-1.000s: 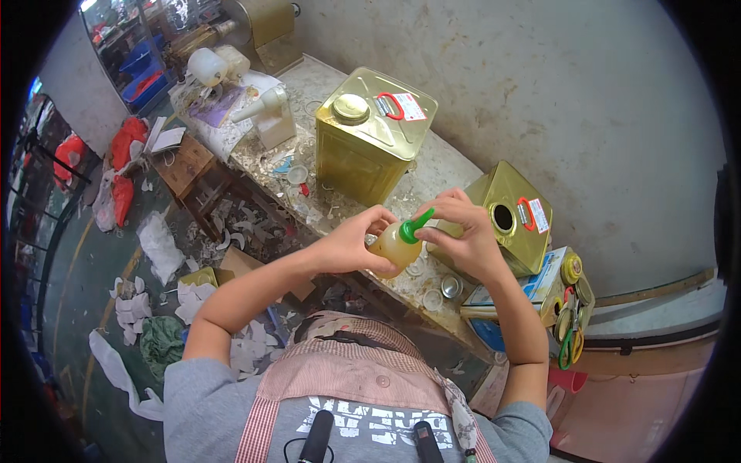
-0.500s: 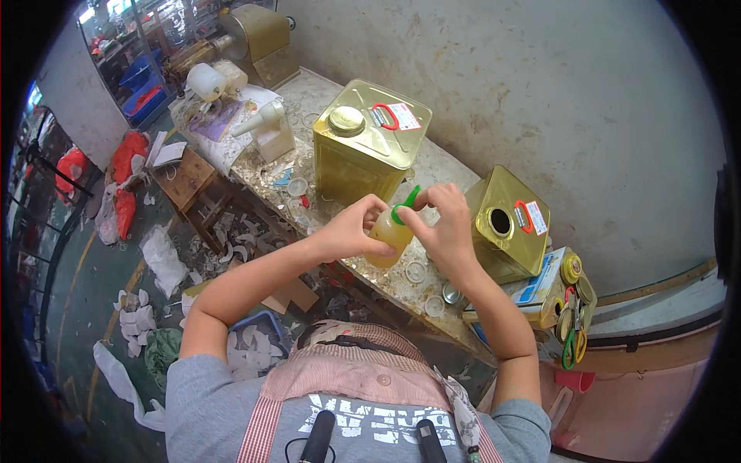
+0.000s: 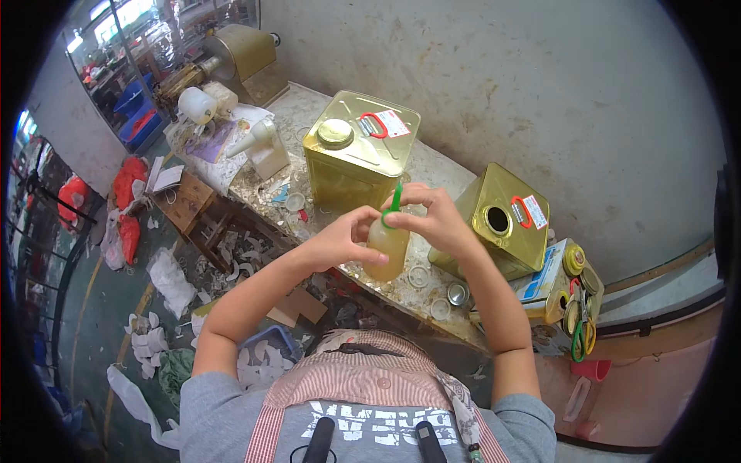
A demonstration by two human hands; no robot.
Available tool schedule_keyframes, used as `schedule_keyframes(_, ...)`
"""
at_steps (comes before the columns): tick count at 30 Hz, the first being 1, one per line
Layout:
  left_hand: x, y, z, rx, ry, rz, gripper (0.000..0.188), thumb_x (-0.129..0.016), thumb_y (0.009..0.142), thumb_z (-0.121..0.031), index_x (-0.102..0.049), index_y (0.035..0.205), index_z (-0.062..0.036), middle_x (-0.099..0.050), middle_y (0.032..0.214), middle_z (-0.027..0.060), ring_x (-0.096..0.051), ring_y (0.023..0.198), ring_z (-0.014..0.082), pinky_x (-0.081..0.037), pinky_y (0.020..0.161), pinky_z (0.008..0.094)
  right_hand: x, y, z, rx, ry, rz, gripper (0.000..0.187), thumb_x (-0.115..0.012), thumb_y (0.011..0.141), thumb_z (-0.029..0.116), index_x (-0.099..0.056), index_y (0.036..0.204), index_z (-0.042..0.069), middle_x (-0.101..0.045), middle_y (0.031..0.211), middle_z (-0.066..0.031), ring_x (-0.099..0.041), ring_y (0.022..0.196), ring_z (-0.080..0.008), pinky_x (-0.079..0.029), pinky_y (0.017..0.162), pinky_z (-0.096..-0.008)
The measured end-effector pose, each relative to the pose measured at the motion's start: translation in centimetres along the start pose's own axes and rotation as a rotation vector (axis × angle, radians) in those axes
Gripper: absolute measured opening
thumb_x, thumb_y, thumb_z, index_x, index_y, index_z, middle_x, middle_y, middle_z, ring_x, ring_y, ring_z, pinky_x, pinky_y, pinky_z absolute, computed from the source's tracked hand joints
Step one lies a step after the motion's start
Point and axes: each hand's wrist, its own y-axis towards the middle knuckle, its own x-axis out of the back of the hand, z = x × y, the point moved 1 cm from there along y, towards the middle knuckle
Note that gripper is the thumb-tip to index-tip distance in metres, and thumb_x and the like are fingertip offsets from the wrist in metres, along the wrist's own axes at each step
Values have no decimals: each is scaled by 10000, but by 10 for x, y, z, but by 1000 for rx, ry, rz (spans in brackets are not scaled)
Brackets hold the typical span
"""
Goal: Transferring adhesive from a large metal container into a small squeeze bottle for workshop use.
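Closest to the camera, striped apron bib (image 3: 370, 382) and grey sleeves fill the lower edge, forearms rising to the bench. Left hand (image 3: 340, 243) is wrapped round the side of a small yellowish plastic bottle (image 3: 386, 247), fingers curled shut on its body, thumb toward the neck. Right hand (image 3: 432, 220) sits over the bottle's top, fingertips pinched closed on the green nozzle cap (image 3: 394, 202), which sticks up narrow and upright. Bottle is held just above the littered bench top (image 3: 417, 289), not resting on it as far as I can tell.

Change vs half a second back: bottle now more upright and centred between both hands, green cap higher and more exposed, right fingers shifted to its base. A second back the cap pointed sideways toward the right hand. Reads as cap being turned or seated on the neck; can't tell which way it's going.

Beyond the hands: loose round lids (image 3: 440, 309) scattered on the bench, gold square tin (image 3: 359, 158) with its cap on, behind-left. Second gold tin (image 3: 494, 224) tilted, round opening uncapped, to the right. Scissors (image 3: 580, 328) with green handles at far right. Farther left, white jug (image 3: 197, 104) and paper scraps on floor (image 3: 166, 278).
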Motion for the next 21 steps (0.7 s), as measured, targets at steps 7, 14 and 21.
schedule_keyframes(7,-9,8,9,-56,159,-152,638,-822,723,-101,-465,1249,-43,-556,1229,117,-567,1146,204,-486,969,374,-7,-20,-5,-51,-388,-436,488,-793,757,378,-707,1073,16,-618,1251,-162,-580,1113,-295,-421,990,-416)
schedule_keyframes(14,-6,0,6,56,-38,96,774,-806,723,-20,-412,1388,-47,-530,1302,70,-513,1231,199,-466,1011,396,-5,-31,-13,35,45,-168,304,-773,776,251,-739,997,44,-619,1279,-144,-532,1233,-298,-395,1051,-412)
schedule_keyframes(21,-19,16,21,82,216,-53,608,-774,761,-37,-462,1283,-42,-598,1167,67,-592,1085,170,-489,933,337,-38,-45,-43,-111,-111,-637,302,-803,718,237,-732,911,16,-673,1044,-103,-533,1113,-268,-414,987,-392)
